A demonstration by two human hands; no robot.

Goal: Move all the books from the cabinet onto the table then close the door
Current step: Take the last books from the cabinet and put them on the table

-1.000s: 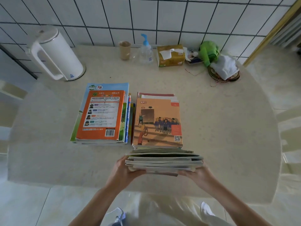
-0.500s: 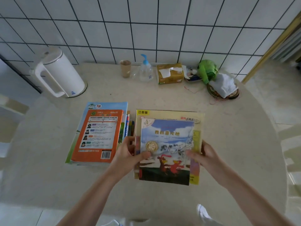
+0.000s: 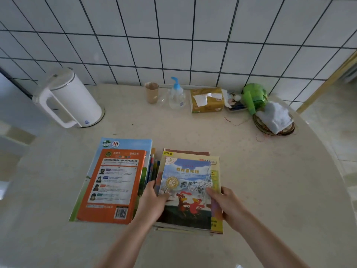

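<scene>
Two book stacks [image 3: 188, 190], lengthwise away.

I see two flat stacks of paperback books side by side on the beige bench [image 3: 251, 180]: an orange-covered stack [image 3: 114, 182] left, a snowy rooster-covered stack [image 3: 190, 188] just right.

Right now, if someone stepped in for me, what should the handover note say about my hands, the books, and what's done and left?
Left hand: grips the left edge of the right book stack, thumb on the top cover.
Right hand: holds the stack's right edge, fingers on the cover.
Books: two stacks on the table, side by side; the left stack has an orange cover on top, untouched.
Done: the right stack is down on the table.
Left: let go. The cabinet is out of view, so check it for remaining books, then close its door.
</scene>
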